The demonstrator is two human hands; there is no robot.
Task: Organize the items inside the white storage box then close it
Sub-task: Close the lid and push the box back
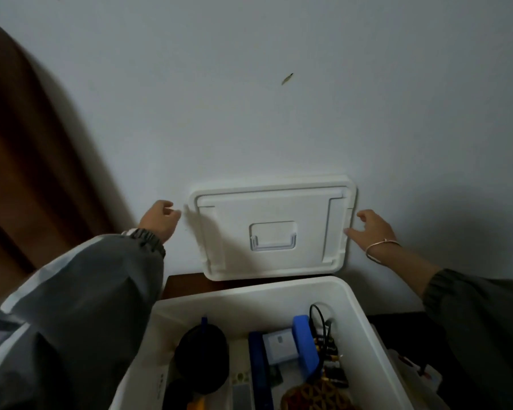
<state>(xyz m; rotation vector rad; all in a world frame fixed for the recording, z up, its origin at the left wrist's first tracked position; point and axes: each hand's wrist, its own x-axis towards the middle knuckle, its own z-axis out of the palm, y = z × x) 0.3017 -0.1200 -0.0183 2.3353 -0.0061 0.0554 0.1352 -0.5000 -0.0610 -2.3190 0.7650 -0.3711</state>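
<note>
The white storage box point(365, 318) stands open at the bottom centre. Inside it lie a black round pouch point(202, 359), a dark blue long box point(259, 368), a blue block point(304, 341), a small white device point(280, 344), black cables point(320, 321) and a brown woven piece point(314, 395). Its white lid point(274, 229) leans upright against the wall behind the box, handle recess facing me. My left hand point(160, 221) hovers just left of the lid, fingers curled, holding nothing. My right hand point(370, 229) is spread at the lid's right edge, fingertips touching or nearly touching it.
A pale wall point(279, 99) rises right behind the lid. A brown wooden panel point(27, 143) fills the left side. Dark brown furniture point(184, 285) shows behind the box. Dark items and a clear bag point(412, 368) lie to the right of the box.
</note>
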